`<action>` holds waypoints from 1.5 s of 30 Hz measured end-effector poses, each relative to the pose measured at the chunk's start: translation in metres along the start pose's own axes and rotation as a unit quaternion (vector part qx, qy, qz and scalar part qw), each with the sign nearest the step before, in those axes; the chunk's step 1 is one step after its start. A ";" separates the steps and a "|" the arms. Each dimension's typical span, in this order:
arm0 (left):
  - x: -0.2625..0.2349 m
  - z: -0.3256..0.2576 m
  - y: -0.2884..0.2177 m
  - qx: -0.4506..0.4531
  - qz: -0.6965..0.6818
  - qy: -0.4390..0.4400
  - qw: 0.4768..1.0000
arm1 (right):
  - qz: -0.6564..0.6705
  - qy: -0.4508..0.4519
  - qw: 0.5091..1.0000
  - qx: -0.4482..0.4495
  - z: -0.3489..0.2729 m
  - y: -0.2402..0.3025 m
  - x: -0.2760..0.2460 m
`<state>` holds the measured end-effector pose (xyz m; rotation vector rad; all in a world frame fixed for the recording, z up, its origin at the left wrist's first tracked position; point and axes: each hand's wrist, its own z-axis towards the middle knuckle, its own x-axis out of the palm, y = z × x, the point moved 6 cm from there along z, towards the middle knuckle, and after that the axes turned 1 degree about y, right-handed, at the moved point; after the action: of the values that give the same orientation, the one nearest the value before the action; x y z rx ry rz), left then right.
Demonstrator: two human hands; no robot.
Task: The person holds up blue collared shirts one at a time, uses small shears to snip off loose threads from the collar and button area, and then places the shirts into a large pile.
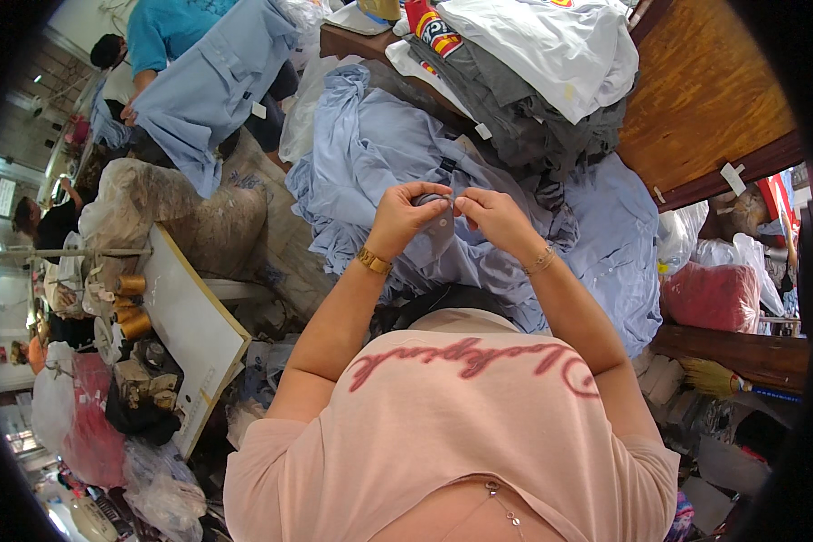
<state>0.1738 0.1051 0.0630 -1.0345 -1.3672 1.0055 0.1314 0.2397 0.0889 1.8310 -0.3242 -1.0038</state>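
A light blue button-up shirt [437,239] is bunched up in front of me, with small buttons showing on its front. My left hand [410,217] is closed on a gathered part of it, fingers and thumb pinched together. Close beside it, my right hand [495,219] pinches the same shirt at its edge. The fingertips of both hands almost meet, and the small spot between them is too fine to make out. Beyond and around my hands lies a heap of light blue shirts [370,135], with more blue cloth [610,244] draped to the right.
Folded grey garments [551,135] and white shirts [551,45] are piled far right by a wooden panel [705,81]. At the left stand a white board [185,316] and orange thread cones [133,307]. A person in a teal top [173,36] holds up a blue shirt [212,86].
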 end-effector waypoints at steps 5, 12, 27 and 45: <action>-0.001 -0.004 -0.001 0.017 0.044 -0.006 0.999 | 0.189 -0.084 0.978 0.000 -0.001 -0.007 -0.004; -0.006 0.008 0.005 0.138 0.154 -0.060 0.977 | -0.075 -0.190 0.963 -0.174 0.001 0.016 0.005; -0.051 0.000 -0.009 0.182 0.425 -0.144 0.875 | 0.363 -0.223 0.901 0.086 -0.010 -0.084 -0.017; -0.178 0.002 0.008 0.054 0.192 -0.310 0.930 | 0.380 -0.154 0.905 0.114 -0.065 -0.139 0.026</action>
<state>0.1763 -0.0643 0.0093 -0.9581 -1.6126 1.7904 0.1685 0.3318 -0.0307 1.5133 -1.2862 -0.6979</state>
